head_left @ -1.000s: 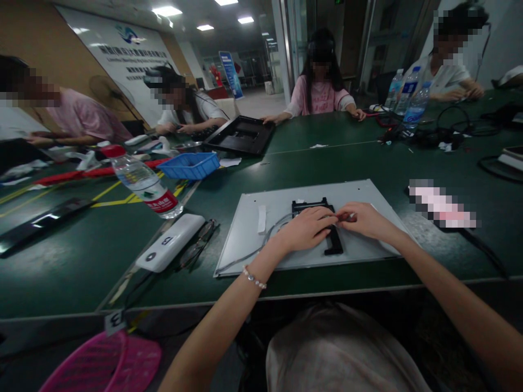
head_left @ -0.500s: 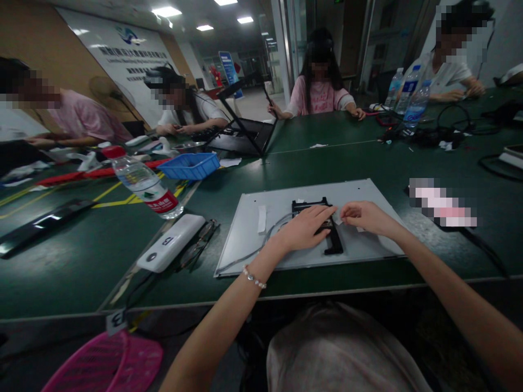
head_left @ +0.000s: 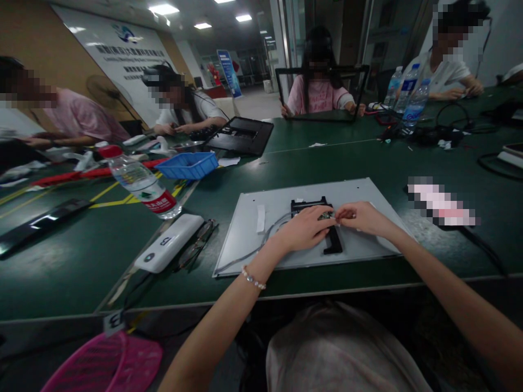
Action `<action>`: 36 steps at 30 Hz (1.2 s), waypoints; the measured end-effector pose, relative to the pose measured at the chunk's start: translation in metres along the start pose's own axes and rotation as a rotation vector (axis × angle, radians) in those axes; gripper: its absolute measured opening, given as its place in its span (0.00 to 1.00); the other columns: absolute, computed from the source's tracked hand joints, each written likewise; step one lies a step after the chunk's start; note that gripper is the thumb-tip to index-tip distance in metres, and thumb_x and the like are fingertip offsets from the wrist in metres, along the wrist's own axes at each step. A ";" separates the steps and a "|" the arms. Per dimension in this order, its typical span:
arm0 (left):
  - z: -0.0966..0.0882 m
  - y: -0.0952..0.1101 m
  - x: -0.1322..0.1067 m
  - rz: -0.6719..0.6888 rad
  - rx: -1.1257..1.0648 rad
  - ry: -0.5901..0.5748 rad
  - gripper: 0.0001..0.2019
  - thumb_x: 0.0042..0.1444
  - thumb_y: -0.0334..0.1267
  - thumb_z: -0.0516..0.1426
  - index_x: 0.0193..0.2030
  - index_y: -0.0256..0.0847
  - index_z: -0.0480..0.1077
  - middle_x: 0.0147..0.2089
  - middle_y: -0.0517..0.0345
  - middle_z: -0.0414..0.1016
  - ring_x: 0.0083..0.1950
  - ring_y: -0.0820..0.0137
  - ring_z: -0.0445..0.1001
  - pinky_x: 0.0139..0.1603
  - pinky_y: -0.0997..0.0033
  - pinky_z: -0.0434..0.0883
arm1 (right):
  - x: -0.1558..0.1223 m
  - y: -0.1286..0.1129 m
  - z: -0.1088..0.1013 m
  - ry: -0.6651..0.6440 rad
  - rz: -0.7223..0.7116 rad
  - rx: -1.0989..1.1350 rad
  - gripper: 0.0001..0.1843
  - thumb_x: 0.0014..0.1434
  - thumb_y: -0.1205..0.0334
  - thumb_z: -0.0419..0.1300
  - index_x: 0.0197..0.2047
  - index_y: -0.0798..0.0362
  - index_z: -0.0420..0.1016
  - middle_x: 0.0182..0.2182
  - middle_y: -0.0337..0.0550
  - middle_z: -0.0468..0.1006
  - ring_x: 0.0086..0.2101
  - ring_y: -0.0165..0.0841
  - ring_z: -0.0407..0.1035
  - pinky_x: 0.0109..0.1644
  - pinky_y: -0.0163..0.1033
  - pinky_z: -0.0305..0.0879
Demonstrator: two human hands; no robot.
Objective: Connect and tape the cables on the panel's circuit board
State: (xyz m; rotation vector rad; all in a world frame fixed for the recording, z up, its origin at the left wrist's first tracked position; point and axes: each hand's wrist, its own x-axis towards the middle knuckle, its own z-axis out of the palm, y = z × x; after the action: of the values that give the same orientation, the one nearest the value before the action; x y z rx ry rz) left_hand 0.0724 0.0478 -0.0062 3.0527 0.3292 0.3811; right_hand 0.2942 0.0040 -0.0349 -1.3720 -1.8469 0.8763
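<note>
A grey metal panel (head_left: pixel 368 190) lies flat on the green table (head_left: pixel 318 163) in front of me. On it sits a black bracket (head_left: pixel 333 244) with a small circuit board, and a grey cable (head_left: pixel 261 242) runs off to the left. My left hand (head_left: pixel 304 228) rests on the bracket, fingers curled and pinching toward a small part at its top. My right hand (head_left: pixel 362 216) meets it from the right, fingertips pinched on the same small piece, too small to name.
A water bottle (head_left: pixel 141 185), a white power bank (head_left: pixel 169 242) and glasses (head_left: pixel 196 247) lie to the left. A blue bin (head_left: pixel 190 164) and a black panel (head_left: pixel 243 135) sit farther back. Other people work around the table; one opposite holds up a black frame (head_left: pixel 322 92). A pink basket (head_left: pixel 106 365) is below left.
My right hand has drawn back in to meet my left at the bracket's top. The person opposite has lifted the black frame off the panel and now holds it upright.
</note>
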 end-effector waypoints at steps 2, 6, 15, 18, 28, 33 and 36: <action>0.001 0.000 0.000 -0.003 -0.002 0.002 0.14 0.62 0.32 0.50 0.53 0.39 0.67 0.61 0.47 0.62 0.64 0.60 0.60 0.65 0.57 0.59 | 0.000 0.000 0.001 0.033 -0.010 -0.089 0.09 0.51 0.61 0.59 0.35 0.52 0.79 0.32 0.42 0.79 0.31 0.33 0.72 0.38 0.39 0.66; 0.002 0.001 0.001 -0.012 0.001 0.002 0.13 0.62 0.32 0.49 0.52 0.39 0.67 0.60 0.47 0.63 0.63 0.61 0.61 0.65 0.58 0.59 | -0.001 0.001 0.003 0.082 -0.035 -0.179 0.08 0.51 0.61 0.60 0.35 0.52 0.79 0.36 0.44 0.78 0.29 0.32 0.70 0.36 0.38 0.66; 0.004 0.004 0.002 -0.034 0.019 -0.006 0.14 0.62 0.33 0.49 0.53 0.39 0.65 0.59 0.47 0.64 0.63 0.61 0.61 0.64 0.58 0.59 | -0.002 0.000 0.001 0.073 -0.054 -0.218 0.08 0.52 0.60 0.61 0.35 0.51 0.79 0.36 0.43 0.78 0.29 0.31 0.71 0.37 0.39 0.66; 0.004 0.004 0.002 -0.030 0.029 -0.007 0.14 0.62 0.34 0.49 0.53 0.38 0.65 0.59 0.46 0.64 0.63 0.61 0.61 0.65 0.58 0.59 | -0.003 -0.001 0.001 0.077 -0.057 -0.209 0.09 0.52 0.60 0.61 0.36 0.52 0.79 0.37 0.43 0.78 0.29 0.31 0.71 0.38 0.38 0.67; -0.003 0.004 0.008 -0.006 0.079 -0.053 0.14 0.61 0.34 0.49 0.52 0.38 0.66 0.61 0.46 0.63 0.64 0.59 0.59 0.65 0.56 0.58 | -0.007 -0.004 -0.006 0.138 0.000 -0.167 0.11 0.55 0.60 0.56 0.37 0.53 0.78 0.37 0.45 0.79 0.30 0.32 0.71 0.29 0.35 0.67; -0.005 0.002 0.009 0.003 0.072 -0.057 0.13 0.61 0.34 0.50 0.51 0.38 0.67 0.61 0.47 0.63 0.65 0.59 0.58 0.65 0.56 0.58 | -0.008 -0.003 -0.006 0.105 -0.014 -0.182 0.11 0.55 0.61 0.56 0.37 0.54 0.78 0.35 0.45 0.79 0.30 0.32 0.71 0.28 0.34 0.67; -0.004 0.001 0.008 0.003 0.046 -0.036 0.14 0.60 0.34 0.50 0.53 0.39 0.67 0.61 0.46 0.63 0.65 0.59 0.59 0.65 0.55 0.58 | -0.009 -0.004 -0.006 0.114 0.010 -0.162 0.11 0.56 0.60 0.56 0.37 0.53 0.78 0.35 0.44 0.79 0.29 0.32 0.71 0.26 0.34 0.67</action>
State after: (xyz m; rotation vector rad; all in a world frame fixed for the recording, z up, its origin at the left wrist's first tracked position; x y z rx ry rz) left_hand 0.0794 0.0483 0.0003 3.1012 0.3372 0.3235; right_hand 0.2995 -0.0046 -0.0294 -1.4986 -1.8580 0.6506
